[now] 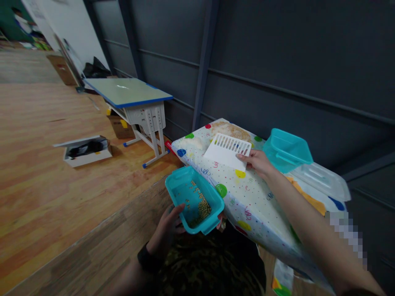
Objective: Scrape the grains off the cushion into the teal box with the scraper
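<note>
My left hand (168, 225) grips the near left rim of a turquoise plastic container (182, 185), thumb over the edge. The container is held beside the table's near edge. Round tan beans (203, 207), with some greenish ones, have gathered at its near right end. Over the table, my right hand (258, 162) pinches the right edge of a flat white plate with a row of slots (222, 155). Behind that plate lies a spread of tan grains (233, 131), and to its left a pale heap (194, 143) whose contents I cannot make out.
A patterned cloth covers the table (247, 193). Toward its right end stand a second turquoise container (286, 150) and a clear lid (324, 181). A dark panel wall (277, 53) rises behind. Left are a desk (129, 90) and an opened white box (88, 152) on the floor.
</note>
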A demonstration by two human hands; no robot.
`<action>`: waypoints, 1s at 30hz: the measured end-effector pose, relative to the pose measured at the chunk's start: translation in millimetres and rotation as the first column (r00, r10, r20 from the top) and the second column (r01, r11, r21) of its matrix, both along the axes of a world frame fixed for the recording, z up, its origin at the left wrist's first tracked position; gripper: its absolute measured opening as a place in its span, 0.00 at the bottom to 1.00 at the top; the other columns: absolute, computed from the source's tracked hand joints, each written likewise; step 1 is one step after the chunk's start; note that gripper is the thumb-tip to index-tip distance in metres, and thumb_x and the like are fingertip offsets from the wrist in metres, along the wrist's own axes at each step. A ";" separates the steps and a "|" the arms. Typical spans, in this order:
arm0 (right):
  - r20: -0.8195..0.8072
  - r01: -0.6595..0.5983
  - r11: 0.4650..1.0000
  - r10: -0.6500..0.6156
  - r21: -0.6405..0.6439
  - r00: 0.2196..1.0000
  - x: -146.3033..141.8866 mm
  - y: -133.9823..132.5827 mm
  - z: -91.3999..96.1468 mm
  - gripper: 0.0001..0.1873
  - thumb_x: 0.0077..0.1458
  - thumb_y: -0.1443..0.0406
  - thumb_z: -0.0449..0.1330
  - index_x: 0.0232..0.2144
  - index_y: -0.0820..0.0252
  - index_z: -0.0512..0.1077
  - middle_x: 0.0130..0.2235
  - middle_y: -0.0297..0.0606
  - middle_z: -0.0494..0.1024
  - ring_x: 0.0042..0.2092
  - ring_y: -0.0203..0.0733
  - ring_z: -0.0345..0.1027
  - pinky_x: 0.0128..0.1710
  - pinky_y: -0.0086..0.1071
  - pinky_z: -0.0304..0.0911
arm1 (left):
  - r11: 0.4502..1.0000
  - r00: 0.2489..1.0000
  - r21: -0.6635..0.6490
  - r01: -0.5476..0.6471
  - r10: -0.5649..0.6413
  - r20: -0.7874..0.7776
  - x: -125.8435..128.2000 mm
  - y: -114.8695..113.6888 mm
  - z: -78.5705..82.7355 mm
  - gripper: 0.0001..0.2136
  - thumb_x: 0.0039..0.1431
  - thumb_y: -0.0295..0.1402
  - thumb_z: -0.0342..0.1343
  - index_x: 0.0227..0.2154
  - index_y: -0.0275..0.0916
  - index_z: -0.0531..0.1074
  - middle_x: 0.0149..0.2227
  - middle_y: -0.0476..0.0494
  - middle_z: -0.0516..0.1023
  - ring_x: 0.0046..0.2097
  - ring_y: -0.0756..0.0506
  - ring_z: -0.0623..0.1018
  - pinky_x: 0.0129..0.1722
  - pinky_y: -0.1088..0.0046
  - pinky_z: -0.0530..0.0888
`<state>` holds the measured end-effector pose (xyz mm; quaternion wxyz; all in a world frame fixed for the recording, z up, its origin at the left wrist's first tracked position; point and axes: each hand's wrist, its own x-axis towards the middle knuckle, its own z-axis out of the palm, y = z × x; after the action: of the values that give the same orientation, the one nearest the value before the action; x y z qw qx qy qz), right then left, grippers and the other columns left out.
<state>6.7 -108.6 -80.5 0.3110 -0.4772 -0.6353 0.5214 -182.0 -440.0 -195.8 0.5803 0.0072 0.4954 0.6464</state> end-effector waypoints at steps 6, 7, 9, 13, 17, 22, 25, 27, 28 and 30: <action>-0.032 -0.015 0.998 0.017 0.061 0.999 -31.2 16.8 14.8 0.17 0.50 0.58 0.83 0.34 0.63 0.85 0.37 0.49 0.90 0.39 0.51 0.83 0.38 0.43 0.79 | 0.999 0.999 0.017 0.031 -0.030 -0.041 0.0 -1.0 -2.3 0.33 0.69 0.44 0.71 0.71 0.36 0.72 0.66 0.26 0.87 0.64 0.28 0.89 0.56 0.54 0.91; -0.053 0.007 0.997 -0.002 0.081 0.999 -28.6 18.5 17.4 0.18 0.49 0.58 0.83 0.35 0.63 0.85 0.37 0.50 0.90 0.39 0.52 0.84 0.38 0.43 0.80 | 1.000 0.999 0.009 0.018 -0.017 -0.046 0.2 -1.1 -2.4 0.32 0.69 0.44 0.71 0.71 0.36 0.72 0.65 0.27 0.88 0.63 0.28 0.89 0.55 0.55 0.91; -0.094 0.068 0.989 -0.056 0.128 0.994 -18.0 19.5 21.3 0.20 0.47 0.57 0.83 0.37 0.63 0.86 0.38 0.50 0.90 0.38 0.52 0.84 0.37 0.44 0.79 | 1.000 0.999 -0.014 -0.014 0.014 -0.052 0.9 -1.1 -2.6 0.32 0.68 0.44 0.72 0.70 0.37 0.74 0.63 0.28 0.89 0.62 0.27 0.89 0.53 0.55 0.91; -0.062 0.115 0.938 -0.100 0.326 0.993 11.8 1.0 19.5 0.25 0.45 0.49 0.80 0.36 0.63 0.87 0.37 0.48 0.90 0.34 0.51 0.81 0.32 0.42 0.75 | 0.996 0.998 -0.068 -0.055 0.054 -0.026 1.4 -1.2 -3.4 0.31 0.62 0.45 0.76 0.65 0.39 0.79 0.59 0.29 0.92 0.61 0.24 0.90 0.51 0.51 0.92; 0.117 0.121 0.741 -0.260 0.660 0.959 29.5 -45.5 1.2 0.25 0.60 0.43 0.69 0.27 0.58 0.83 0.23 0.39 0.80 0.25 0.44 0.70 0.25 0.36 0.61 | 0.997 0.999 -0.064 -0.041 0.041 -0.001 -0.6 -2.5 -5.8 0.38 0.55 0.49 0.81 0.65 0.40 0.78 0.59 0.29 0.92 0.64 0.20 0.88 0.54 0.46 0.91; 0.315 -0.153 0.505 -0.252 0.849 0.915 21.8 -86.1 -26.4 0.25 0.71 0.54 0.58 0.21 0.53 0.75 0.21 0.40 0.76 0.24 0.42 0.71 0.28 0.34 0.63 | 0.994 0.998 -0.095 -0.046 0.049 0.030 -4.5 -1.2 -18.8 0.39 0.53 0.49 0.82 0.64 0.43 0.77 0.59 0.31 0.92 0.65 0.20 0.87 0.56 0.46 0.91; 0.441 -0.320 0.445 -0.201 0.837 0.875 6.9 -86.5 -36.1 0.22 0.73 0.61 0.53 0.33 0.56 0.84 0.27 0.45 0.84 0.29 0.45 0.79 0.32 0.34 0.70 | 0.993 0.998 -0.115 -0.043 0.048 0.050 -5.4 2.6 -30.2 0.40 0.55 0.46 0.81 0.68 0.42 0.73 0.58 0.29 0.92 0.64 0.20 0.87 0.53 0.48 0.91; 0.496 -0.384 0.418 -0.201 0.823 0.845 -5.6 -81.8 -40.0 0.21 0.74 0.64 0.52 0.41 0.60 0.86 0.34 0.49 0.88 0.34 0.47 0.83 0.35 0.35 0.74 | 0.993 0.996 -0.106 -0.059 0.066 0.067 -5.3 5.2 -36.3 0.42 0.56 0.44 0.80 0.71 0.39 0.70 0.56 0.28 0.92 0.63 0.20 0.88 0.52 0.48 0.92; 0.513 -0.404 0.407 -0.208 0.820 0.833 -12.5 -79.3 -41.3 0.20 0.73 0.65 0.53 0.44 0.62 0.87 0.37 0.51 0.90 0.36 0.48 0.84 0.36 0.35 0.75 | 0.993 0.995 -0.102 -0.067 0.074 0.069 -5.2 6.1 -38.5 0.43 0.57 0.43 0.79 0.72 0.38 0.69 0.56 0.27 0.92 0.63 0.20 0.88 0.51 0.47 0.92; 0.545 -0.433 0.402 -0.224 0.807 0.808 -28.2 -74.8 -42.8 0.19 0.73 0.66 0.55 0.49 0.65 0.86 0.42 0.54 0.91 0.38 0.49 0.86 0.37 0.35 0.76 | 0.991 0.994 -0.110 -0.073 0.081 0.073 -5.8 7.4 -41.7 0.42 0.59 0.41 0.78 0.73 0.38 0.68 0.56 0.27 0.92 0.62 0.21 0.89 0.52 0.47 0.91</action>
<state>-21.4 -183.4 -123.2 0.2746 -0.3193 -0.9049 -0.0614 -187.8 -432.6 -237.5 0.5731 -0.0681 0.5066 0.6405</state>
